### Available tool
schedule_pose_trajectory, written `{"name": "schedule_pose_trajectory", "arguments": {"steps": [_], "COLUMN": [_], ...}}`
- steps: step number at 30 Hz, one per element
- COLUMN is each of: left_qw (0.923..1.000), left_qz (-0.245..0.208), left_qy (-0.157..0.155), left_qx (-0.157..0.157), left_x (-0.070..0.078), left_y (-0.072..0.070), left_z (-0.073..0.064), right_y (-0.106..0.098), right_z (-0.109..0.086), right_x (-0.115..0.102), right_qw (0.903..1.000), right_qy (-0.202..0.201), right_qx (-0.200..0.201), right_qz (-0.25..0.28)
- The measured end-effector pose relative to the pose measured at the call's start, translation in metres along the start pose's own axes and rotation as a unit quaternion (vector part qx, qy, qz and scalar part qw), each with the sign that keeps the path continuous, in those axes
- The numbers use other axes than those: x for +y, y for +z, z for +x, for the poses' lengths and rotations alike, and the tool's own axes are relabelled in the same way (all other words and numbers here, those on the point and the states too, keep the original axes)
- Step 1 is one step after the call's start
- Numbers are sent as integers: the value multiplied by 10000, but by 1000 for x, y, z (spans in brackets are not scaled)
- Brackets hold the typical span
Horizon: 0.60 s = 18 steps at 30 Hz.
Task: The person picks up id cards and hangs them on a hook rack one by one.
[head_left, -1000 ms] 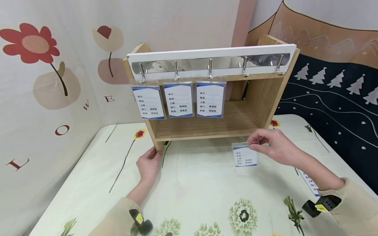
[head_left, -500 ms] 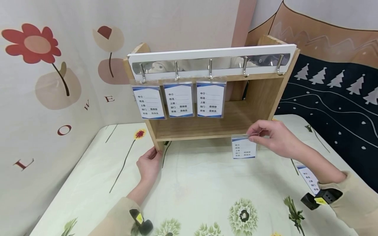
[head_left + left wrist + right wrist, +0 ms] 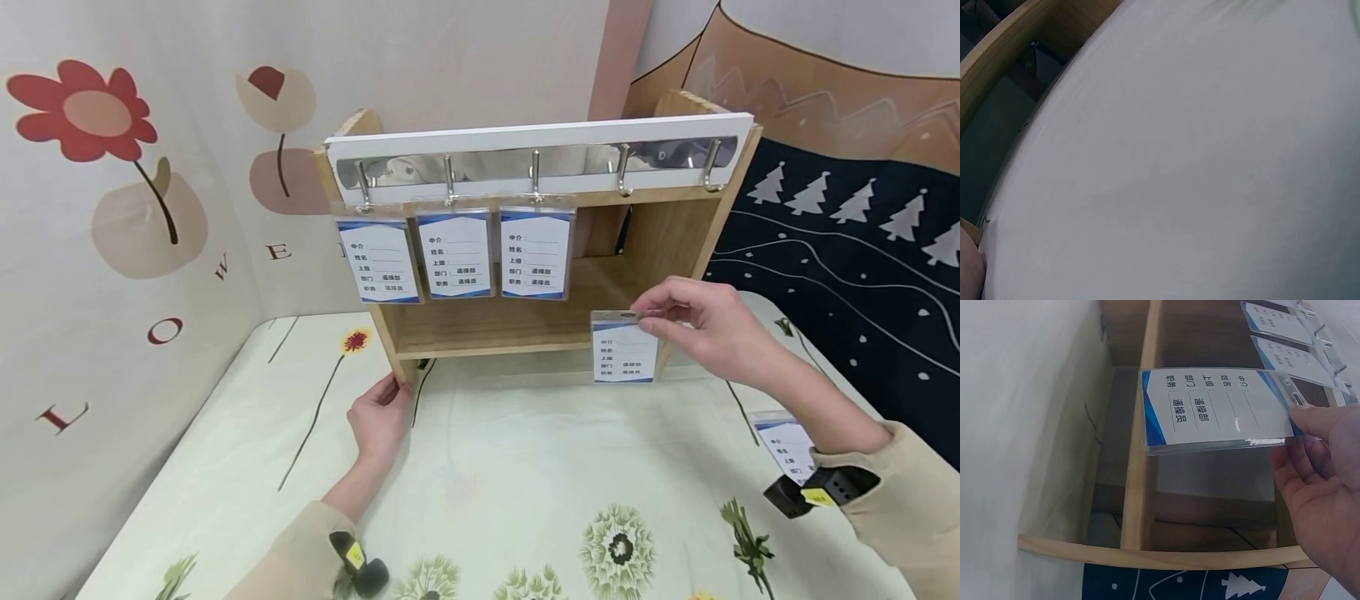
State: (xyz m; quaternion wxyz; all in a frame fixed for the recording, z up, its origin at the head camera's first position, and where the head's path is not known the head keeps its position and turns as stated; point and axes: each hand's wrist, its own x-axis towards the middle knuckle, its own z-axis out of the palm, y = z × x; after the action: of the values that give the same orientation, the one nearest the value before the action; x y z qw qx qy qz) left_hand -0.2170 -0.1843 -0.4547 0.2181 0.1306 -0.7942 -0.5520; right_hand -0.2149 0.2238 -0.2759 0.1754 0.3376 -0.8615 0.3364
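My right hand (image 3: 708, 325) pinches the top corner of a badge (image 3: 624, 350) in a clear sleeve. The badge hangs upright in front of the shelf's lower right part, below the two bare hooks. In the right wrist view the thumb lies on the badge (image 3: 1210, 409) beside its slot, with the fingers behind. My left hand (image 3: 381, 421) grips the foot of the wooden shelf (image 3: 517, 340) at its lower left. Three more badges, a left one (image 3: 380, 262), a middle one (image 3: 454, 254) and a right one (image 3: 534, 254), hang from the hooks on the white rail (image 3: 540, 136).
One further badge (image 3: 783, 446) lies on the table at the right, partly behind my right forearm. A metal hook (image 3: 623, 171) and the end hook (image 3: 711, 167) carry nothing. A flowered cloth (image 3: 510, 467) covers the table; a patterned curtain (image 3: 847, 225) stands behind.
My right hand has risen with the badge, from below the shelf's bottom board to in front of it. More of the badge on the table now shows. The left hand has stayed put.
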Motion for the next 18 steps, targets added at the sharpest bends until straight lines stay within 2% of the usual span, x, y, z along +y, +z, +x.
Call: {"name": "schedule_pose_trajectory", "arguments": {"steps": [8, 18], "left_qw": [10000, 9999], "left_qz": [-2, -97], "left_qy": [-63, -34], "left_qx": [-39, 5], "left_x": [-1, 0], "left_y": [1, 1], "left_z": [1, 0], "right_y": [-4, -14], "right_z": [6, 12], "right_x": [-2, -9], "right_qw": [9995, 9977], "right_qy": [-202, -70], "right_qx": [261, 667], "right_qz": [24, -45]}}
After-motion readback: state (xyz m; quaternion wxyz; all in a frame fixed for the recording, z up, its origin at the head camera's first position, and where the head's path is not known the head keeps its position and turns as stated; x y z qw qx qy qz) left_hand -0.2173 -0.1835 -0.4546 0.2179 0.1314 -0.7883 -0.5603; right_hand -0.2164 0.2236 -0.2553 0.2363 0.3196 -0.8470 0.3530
